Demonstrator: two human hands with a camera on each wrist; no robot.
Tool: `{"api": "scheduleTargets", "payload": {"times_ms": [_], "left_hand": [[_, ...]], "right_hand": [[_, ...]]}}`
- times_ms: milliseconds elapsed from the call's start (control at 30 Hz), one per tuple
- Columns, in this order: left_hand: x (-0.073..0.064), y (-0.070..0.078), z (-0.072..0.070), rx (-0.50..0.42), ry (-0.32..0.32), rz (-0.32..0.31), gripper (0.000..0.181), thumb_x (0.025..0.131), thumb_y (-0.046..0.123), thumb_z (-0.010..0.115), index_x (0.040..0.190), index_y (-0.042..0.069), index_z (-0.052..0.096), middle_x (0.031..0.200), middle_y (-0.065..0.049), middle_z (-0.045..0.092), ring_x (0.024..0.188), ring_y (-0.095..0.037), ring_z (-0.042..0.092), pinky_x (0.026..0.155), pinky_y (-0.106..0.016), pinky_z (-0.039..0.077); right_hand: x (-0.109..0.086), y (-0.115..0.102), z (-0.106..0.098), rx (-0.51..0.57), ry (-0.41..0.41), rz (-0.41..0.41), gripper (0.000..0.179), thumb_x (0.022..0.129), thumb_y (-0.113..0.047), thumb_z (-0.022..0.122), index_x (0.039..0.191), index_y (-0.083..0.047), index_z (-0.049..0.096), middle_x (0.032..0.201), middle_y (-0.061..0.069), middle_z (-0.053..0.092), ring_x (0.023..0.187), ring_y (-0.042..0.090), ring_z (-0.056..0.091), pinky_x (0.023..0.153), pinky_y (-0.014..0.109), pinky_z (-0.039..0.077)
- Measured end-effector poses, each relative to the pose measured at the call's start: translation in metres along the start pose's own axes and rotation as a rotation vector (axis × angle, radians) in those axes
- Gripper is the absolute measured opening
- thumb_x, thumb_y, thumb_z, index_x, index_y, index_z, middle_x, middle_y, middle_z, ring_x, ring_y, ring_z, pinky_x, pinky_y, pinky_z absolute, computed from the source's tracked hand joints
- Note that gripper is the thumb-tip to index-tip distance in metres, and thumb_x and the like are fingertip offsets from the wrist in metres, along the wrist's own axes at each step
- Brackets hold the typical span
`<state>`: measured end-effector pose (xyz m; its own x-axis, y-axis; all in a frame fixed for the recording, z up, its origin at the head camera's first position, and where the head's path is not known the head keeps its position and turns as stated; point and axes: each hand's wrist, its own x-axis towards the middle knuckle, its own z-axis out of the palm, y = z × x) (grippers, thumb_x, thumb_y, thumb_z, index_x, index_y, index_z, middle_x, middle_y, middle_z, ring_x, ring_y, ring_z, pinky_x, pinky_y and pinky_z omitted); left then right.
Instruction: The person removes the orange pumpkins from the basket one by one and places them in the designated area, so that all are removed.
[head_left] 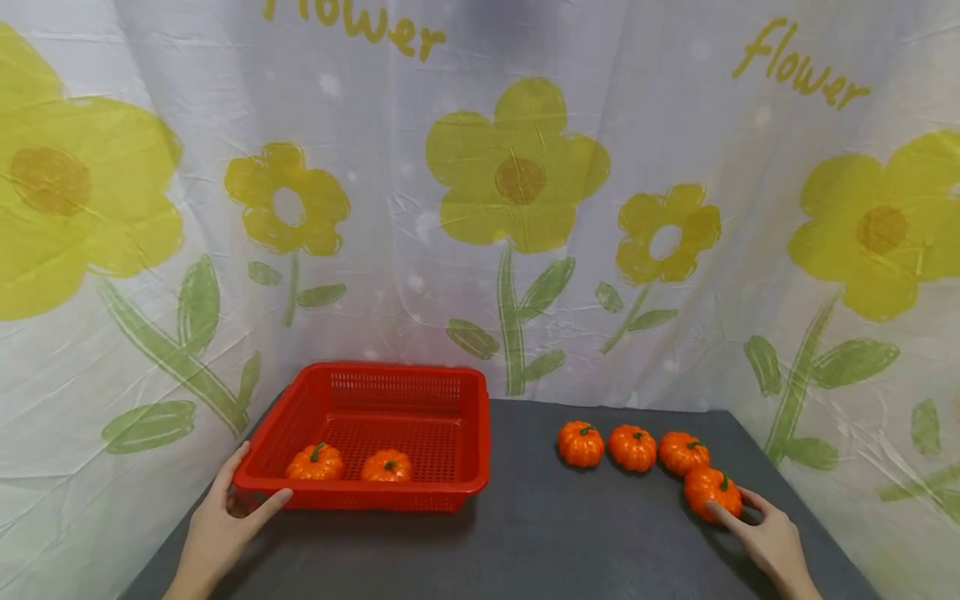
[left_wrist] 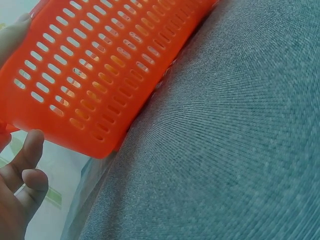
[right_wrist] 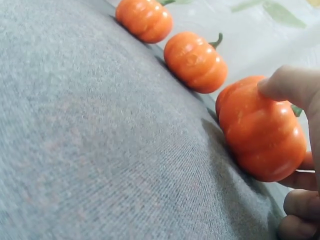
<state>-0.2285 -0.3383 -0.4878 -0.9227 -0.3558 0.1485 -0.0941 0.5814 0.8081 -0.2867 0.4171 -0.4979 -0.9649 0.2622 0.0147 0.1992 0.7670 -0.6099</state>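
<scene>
A red plastic basket (head_left: 427,498) with slotted walls stands at the left of the table, holding a small orange pumpkin (head_left: 317,467) with a green stem and a second pumpkin (head_left: 387,468). My left hand (head_left: 220,533) grips the basket's front left corner, thumb on the front rim and fingers along the left side. At the right, my right hand (head_left: 772,540) holds a pumpkin (right_wrist: 262,132) between thumb and fingers, close over the table. Just behind it sits another pumpkin (head_left: 681,452), partly overlapped by the held one in the right wrist view.
Left of the held one, a pumpkin (head_left: 632,447) and another pumpkin (head_left: 581,443) continue the row along the back. The dark grey cloth-covered table (head_left: 555,533) ends at a white curtain (head_left: 390,275) printed with yellow flowers, which also rises at both sides.
</scene>
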Motion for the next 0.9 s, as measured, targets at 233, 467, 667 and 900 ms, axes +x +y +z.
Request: {"api": "scheduleTargets", "payload": {"times_ms": [233,467,667,900], "left_hand": [[-0.0006,-0.001,0.0003,0.007,-0.006,-0.01,0.111,0.09,0.055,0.082,0.172,0.017,0.016,0.097,-0.009,0.066,0.077,-0.012,0.054,0.063,-0.028,0.046],[-0.0018,0.0021,-0.0008,-0.003,0.006,0.004,0.109,0.091,0.052,0.082,0.171,0.017,0.018,0.1,-0.012,0.066,0.075,-0.011,0.054,0.062,-0.027,0.046],[-0.002,0.0031,-0.0012,-0.002,0.001,0.0,0.11,0.091,0.054,0.082,0.171,0.017,0.018,0.104,-0.013,0.066,0.077,-0.012,0.053,0.062,-0.027,0.045],[-0.0028,0.0017,-0.0008,-0.006,0.01,0.002,0.109,0.09,0.053,0.083,0.171,0.017,0.019,0.101,-0.011,0.065,0.077,-0.011,0.053,0.062,-0.027,0.045]], "right_hand": [[-0.0016,0.0004,0.0009,-0.018,-0.018,-0.002,0.101,0.098,-0.069,0.061,0.155,0.012,0.04,0.156,0.038,0.04,0.141,0.061,0.039,0.111,0.07,0.035],[0.0003,-0.0005,0.0013,-0.029,-0.019,-0.016,0.101,0.099,-0.067,0.061,0.156,0.012,0.037,0.156,0.038,0.039,0.141,0.061,0.038,0.112,0.07,0.034],[-0.0002,-0.003,-0.0005,-0.02,-0.049,0.02,0.106,0.098,-0.071,0.059,0.158,0.011,0.033,0.159,0.039,0.034,0.143,0.062,0.034,0.113,0.071,0.031],[-0.0019,-0.0037,-0.0012,0.041,-0.015,0.024,0.102,0.098,-0.069,0.061,0.16,0.007,0.035,0.161,0.035,0.036,0.147,0.058,0.031,0.116,0.07,0.027]]}}
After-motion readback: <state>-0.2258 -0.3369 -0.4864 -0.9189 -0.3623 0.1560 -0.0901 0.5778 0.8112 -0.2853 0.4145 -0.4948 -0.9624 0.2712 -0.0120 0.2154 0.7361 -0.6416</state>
